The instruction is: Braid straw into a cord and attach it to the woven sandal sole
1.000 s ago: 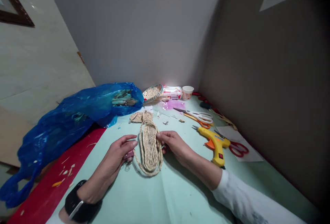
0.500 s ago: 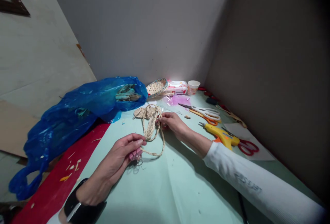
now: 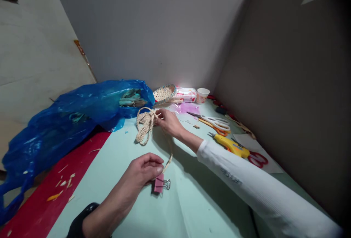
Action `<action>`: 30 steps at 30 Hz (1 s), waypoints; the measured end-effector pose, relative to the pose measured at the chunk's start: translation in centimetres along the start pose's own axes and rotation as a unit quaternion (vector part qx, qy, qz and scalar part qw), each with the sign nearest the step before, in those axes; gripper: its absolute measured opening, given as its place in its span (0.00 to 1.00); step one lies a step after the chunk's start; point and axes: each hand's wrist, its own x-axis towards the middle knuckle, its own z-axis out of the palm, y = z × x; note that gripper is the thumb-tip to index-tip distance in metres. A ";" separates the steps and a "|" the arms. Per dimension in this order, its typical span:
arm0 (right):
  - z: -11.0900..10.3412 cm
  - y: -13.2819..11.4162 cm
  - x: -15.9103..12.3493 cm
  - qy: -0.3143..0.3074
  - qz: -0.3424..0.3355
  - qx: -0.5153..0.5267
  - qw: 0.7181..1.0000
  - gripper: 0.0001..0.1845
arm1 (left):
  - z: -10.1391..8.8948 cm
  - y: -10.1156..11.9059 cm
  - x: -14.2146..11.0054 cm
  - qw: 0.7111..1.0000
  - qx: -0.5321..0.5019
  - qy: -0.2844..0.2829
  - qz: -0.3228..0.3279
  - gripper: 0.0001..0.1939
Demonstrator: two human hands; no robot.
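A pale braided cord (image 3: 145, 124) is gathered in loops toward the far side of the table. My right hand (image 3: 169, 121) pinches the bundle at its right edge. From there a single strand runs down and curves toward me. My left hand (image 3: 146, 167) is closed on that strand near its end, thumb against the fingers. Just beside the left fingertips, a pink binder clip (image 3: 159, 183) with silver wire handles sits at the cord's end. The fingers hide whether the clip bites on the cord.
A blue plastic bag (image 3: 82, 110) lies at the left. Behind stand a woven basket (image 3: 164, 94), a pink-white packet (image 3: 185, 94) and a paper cup (image 3: 203, 95). On the right lie white-handled scissors (image 3: 219, 123), a yellow glue gun (image 3: 231, 146) and red-handled scissors (image 3: 257, 159).
My right hand has carried the bundled cord leftward and farther away, and the strand between my hands is longer. My left hand has shifted slightly right and nearer me, bringing the binder clip into fuller view.
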 end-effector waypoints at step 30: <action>-7.3 0.6 -18.7 -0.156 -0.065 -0.061 0.984 0.08 | 3.1 -0.2 -0.7 0.996 -0.032 -0.057 -0.066 0.08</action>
